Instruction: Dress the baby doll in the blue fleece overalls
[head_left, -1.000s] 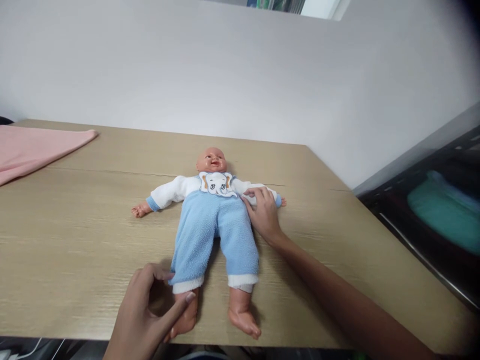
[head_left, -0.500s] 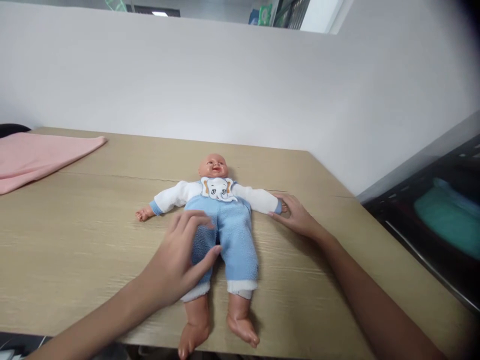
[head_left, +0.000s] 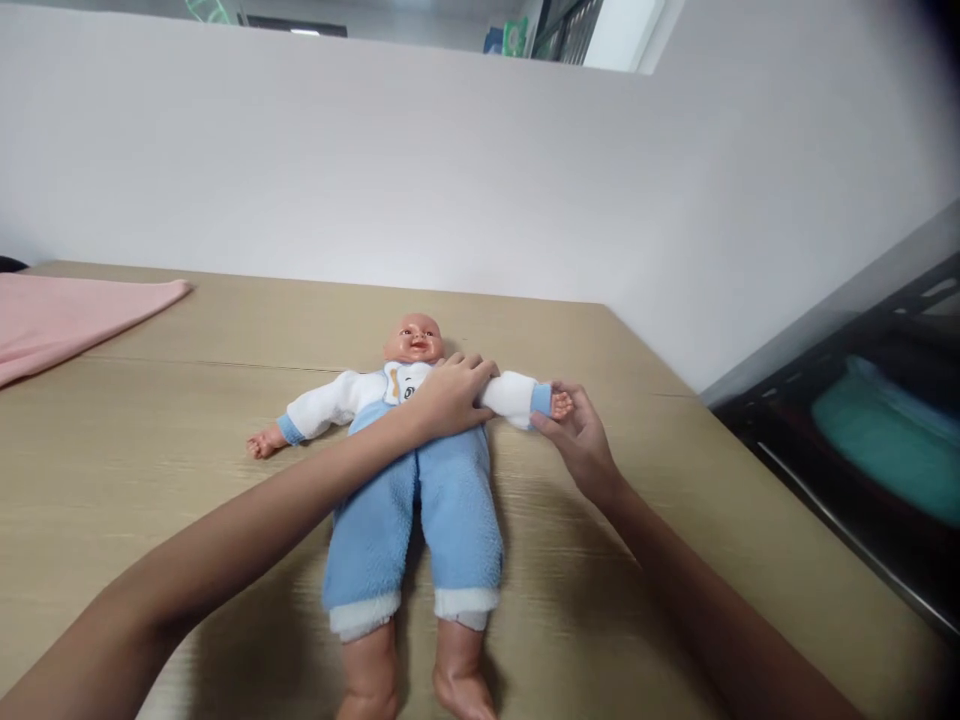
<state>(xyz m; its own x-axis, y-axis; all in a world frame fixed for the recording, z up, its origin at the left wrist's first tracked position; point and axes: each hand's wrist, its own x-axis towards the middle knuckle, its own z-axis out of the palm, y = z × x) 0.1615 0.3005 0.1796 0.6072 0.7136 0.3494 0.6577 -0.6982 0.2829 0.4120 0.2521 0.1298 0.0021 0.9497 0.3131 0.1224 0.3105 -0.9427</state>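
A baby doll lies on its back, head away from me, in a white-sleeved blue outfit with an elephant on the chest. My left hand reaches across its chest and grips the upper part of the sleeve on my right, near the shoulder; fingers lie above, thumb below. It covers part of the elephant. At the end of that same sleeve, my right hand closes around the blue cuff and the doll's small hand. The other doll arm stretches out to my left, untouched.
A pink cloth lies on the wooden table at the far left. Behind the table stands a pale wall with an opening at the top. Beside the right table edge is a dark frame with a teal item.
My left hand has moved from above the doll's legs up to its shoulder and taken hold of the sleeve. My right hand has turned slightly at the cuff. The view has shifted a little.
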